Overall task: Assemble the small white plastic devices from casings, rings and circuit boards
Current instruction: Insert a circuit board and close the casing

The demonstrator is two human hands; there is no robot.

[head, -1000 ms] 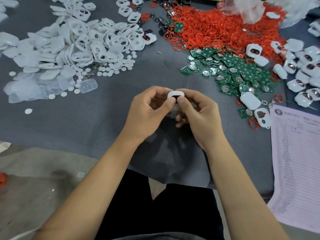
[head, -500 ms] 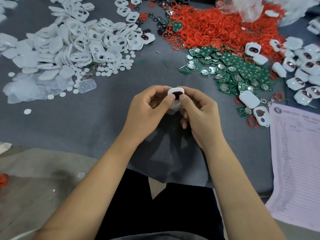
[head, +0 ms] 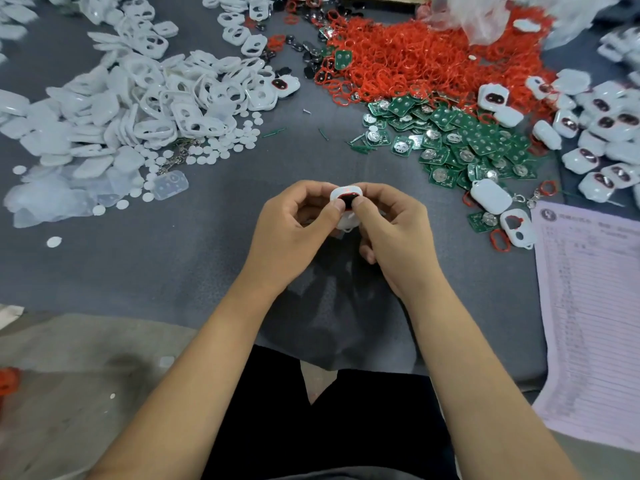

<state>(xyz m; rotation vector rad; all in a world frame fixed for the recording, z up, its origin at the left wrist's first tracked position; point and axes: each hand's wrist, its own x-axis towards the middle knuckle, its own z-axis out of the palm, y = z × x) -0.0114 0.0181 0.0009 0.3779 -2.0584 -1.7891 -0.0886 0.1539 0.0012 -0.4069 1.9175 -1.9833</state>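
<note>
One small white device (head: 346, 206) is held over the middle of the grey table (head: 207, 258), pinched between the left hand (head: 294, 233) and the right hand (head: 394, 233), whose fingers are curled round its sides while both thumb tips are pressed onto its near face, where a red ring and a dark opening are seen. Four heaps of parts are spread across the far half of the table, each too dense to be counted piece by piece: white casings (head: 145, 98) at far left, red rings (head: 422, 60) at far centre-right, green circuit boards (head: 460, 140) just near of the rings, and finished white devices (head: 602, 133) at far right. One closed casing (head: 491, 197) and one open casing with a red ring (head: 516, 228) are laid apart, right of the hands, beside one printed sheet (head: 588, 317) at the right edge. Compared with half a second before, the device is tipped a little more towards the person, the thumbs are set lower on its face, and the grip is otherwise unchanged.
</note>
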